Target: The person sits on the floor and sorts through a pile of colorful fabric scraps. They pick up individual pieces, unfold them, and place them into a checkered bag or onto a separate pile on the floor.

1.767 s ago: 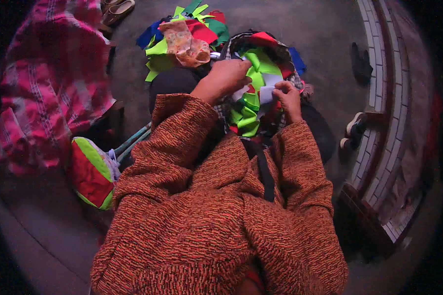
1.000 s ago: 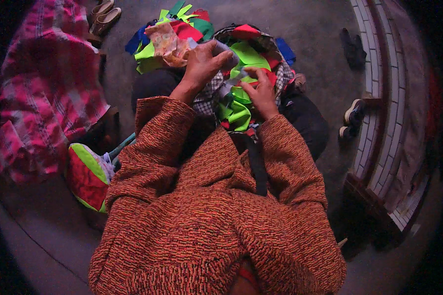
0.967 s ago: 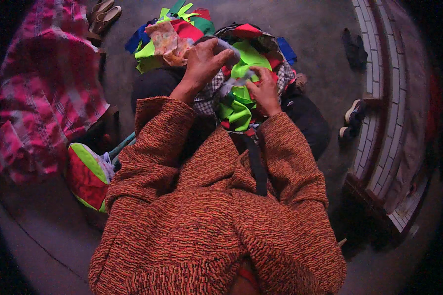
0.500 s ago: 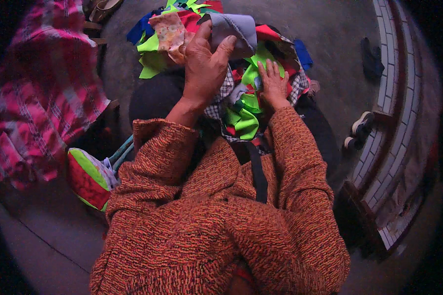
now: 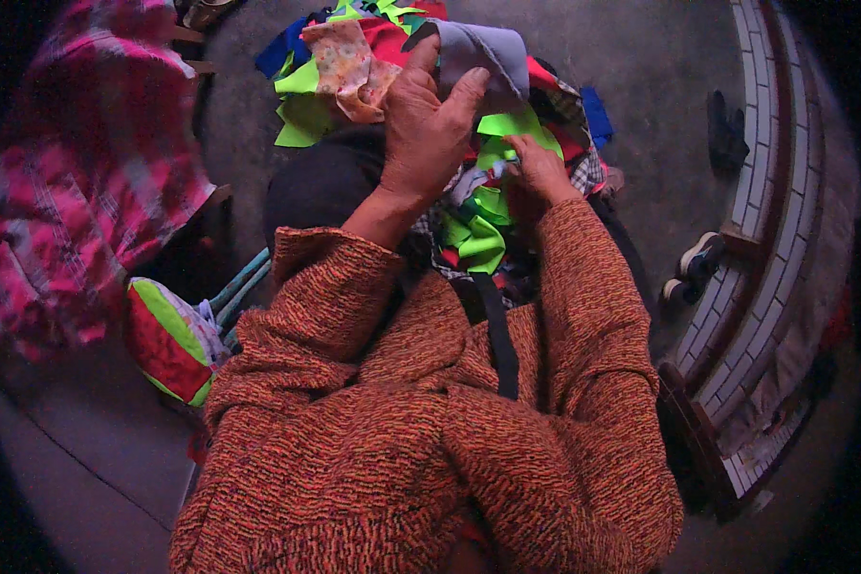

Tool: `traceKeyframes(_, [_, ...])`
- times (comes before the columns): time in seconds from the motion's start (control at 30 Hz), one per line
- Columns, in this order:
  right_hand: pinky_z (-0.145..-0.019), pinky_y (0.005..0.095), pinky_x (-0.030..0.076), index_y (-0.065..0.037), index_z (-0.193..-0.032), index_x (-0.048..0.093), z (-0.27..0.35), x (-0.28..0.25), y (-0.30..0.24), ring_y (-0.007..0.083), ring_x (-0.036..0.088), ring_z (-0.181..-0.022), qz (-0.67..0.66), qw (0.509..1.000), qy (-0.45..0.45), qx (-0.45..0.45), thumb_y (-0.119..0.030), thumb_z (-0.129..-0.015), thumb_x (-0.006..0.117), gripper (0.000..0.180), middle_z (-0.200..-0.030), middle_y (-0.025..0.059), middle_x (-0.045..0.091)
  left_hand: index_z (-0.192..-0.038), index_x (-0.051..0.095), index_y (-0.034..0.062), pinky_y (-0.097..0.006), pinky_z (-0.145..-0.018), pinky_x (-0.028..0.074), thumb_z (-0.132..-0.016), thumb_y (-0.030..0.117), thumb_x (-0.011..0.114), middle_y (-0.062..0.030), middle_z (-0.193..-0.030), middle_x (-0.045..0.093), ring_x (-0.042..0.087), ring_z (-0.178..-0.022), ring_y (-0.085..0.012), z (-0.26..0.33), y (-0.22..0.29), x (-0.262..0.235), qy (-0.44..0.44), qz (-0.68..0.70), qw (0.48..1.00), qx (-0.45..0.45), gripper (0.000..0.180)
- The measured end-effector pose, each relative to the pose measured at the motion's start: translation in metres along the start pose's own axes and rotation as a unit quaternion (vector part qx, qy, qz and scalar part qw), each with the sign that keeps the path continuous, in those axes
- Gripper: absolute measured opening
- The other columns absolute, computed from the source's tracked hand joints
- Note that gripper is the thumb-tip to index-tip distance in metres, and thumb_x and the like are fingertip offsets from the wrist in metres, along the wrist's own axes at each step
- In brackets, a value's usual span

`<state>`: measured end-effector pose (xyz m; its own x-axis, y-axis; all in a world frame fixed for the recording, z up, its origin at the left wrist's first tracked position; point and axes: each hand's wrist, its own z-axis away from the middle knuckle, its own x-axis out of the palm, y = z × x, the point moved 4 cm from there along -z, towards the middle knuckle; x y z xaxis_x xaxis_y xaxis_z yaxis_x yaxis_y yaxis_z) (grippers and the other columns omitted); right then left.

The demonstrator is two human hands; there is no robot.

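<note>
Floor [image 5: 631,57]: dark grey, a thin line [image 5: 94,469] crossing lower left
Right side: white brick-patterned bands [image 5: 758,115], a dark brown strip [image 5: 781,143] between
Upper left: draped pink plaid cloth [image 5: 91,201]
Light: dim

Head view | our left hand [image 5: 429,122] raised, thumb and fingers gripping a pale grey cloth piece [image 5: 493,65] | our right hand [image 5: 543,172] lower, fingertips among lime-green scraps [image 5: 480,246], exact grip unclear | floral scrap [image 5: 340,65] just left of our grey piece | pink plaid cloth [image 5: 91,215] far left | we note a dark shoe [image 5: 705,255] beside brick-patterned edging [image 5: 758,115], right
</note>
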<state>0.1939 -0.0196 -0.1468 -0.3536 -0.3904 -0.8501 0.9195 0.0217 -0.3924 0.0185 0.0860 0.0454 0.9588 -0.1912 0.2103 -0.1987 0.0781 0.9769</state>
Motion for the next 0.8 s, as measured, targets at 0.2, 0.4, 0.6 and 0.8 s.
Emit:
traceKeyframes(0.2, [-0.068, 0.0456, 0.049, -0.035, -0.131, 0.035, -0.030, 0.018, -0.018, 0.0311, 0.057, -0.087, 0.126, 0.990, -0.057, 0.033, -0.019, -0.081, 0.051, 0.055, -0.103, 0.0105, 0.048, -0.094, 0.053, 0.0002, -0.026, -0.067, 0.047, -0.079, 0.005, 0.057, -0.0062, -0.083, 0.061, 0.058, -0.076, -0.0113, 0.000, -0.007, -0.004, 0.002, -0.049, 0.999, 0.002, 0.016])
traceKeyframes(0.4, [-0.077, 0.0528, 0.041, -0.014, -0.084, 0.064, -0.039, 0.029, -0.012, 0.0267, 0.049, -0.100, 0.192, 0.981, -0.034, -0.014, -0.022, -0.080, 0.049, 0.017, -0.104, 0.0032, 0.050, -0.094, 0.053, 0.0000, -0.026, -0.067, 0.047, -0.079, 0.004, 0.056, -0.0071, -0.084, 0.061, 0.058, -0.076, -0.0120, -0.002, 0.001, -0.005, 0.011, -0.037, 0.999, 0.018, 0.016])
traceKeyframes(0.6, [-0.070, 0.0428, 0.048, -0.012, -0.081, 0.062, -0.018, 0.022, 0.002, 0.0272, 0.057, -0.086, 0.129, 0.977, -0.138, -0.096, -0.016, -0.078, 0.048, 0.015, -0.089, 0.0067, 0.055, -0.093, 0.054, -0.0004, -0.027, -0.068, 0.047, -0.079, 0.007, 0.057, -0.0084, -0.085, 0.062, 0.059, -0.077, -0.0134, -0.006, -0.006, -0.011, 0.020, -0.003, 1.000, 0.019, 0.016])
traceKeyframes(0.8, [-0.072, 0.0378, 0.047, -0.012, -0.090, 0.057, 0.044, -0.057, -0.016, 0.0311, 0.057, -0.086, 0.020, 0.998, -0.039, -0.039, -0.009, -0.070, 0.057, 0.020, -0.090, 0.0084, 0.055, -0.105, 0.053, 0.0011, -0.028, -0.076, 0.050, -0.082, 0.006, 0.056, -0.0079, -0.096, 0.061, 0.060, -0.085, -0.0149, -0.002, 0.005, -0.007, -0.005, 0.069, 0.998, -0.014, 0.024])
